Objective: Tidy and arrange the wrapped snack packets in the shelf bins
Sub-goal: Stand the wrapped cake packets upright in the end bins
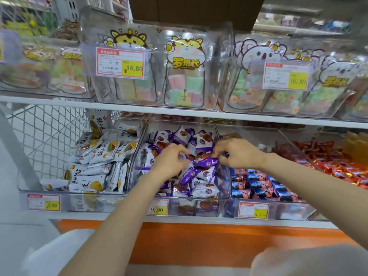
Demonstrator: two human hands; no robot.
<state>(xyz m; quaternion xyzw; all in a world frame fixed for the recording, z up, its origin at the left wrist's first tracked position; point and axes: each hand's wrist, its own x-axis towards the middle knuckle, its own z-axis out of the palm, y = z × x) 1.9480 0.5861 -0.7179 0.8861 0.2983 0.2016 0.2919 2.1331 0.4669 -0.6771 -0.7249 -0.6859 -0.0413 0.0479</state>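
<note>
under the curled fingers sits a clear, hard-walled plastic bin [137,156], heaped with glossy purple-and-white pillow packets [196,189]. left of the fingers lie flat white crinkled packets [99,156]; right of them, small blue-and-pink ones [258,184]. the left hand [169,162] and right hand [237,154] each pinch one end of a shiny purple packet [206,161], just above the heap.

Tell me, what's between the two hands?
A purple packet, shown in the head view. The left hand and the right hand each pinch one end of it.
</note>
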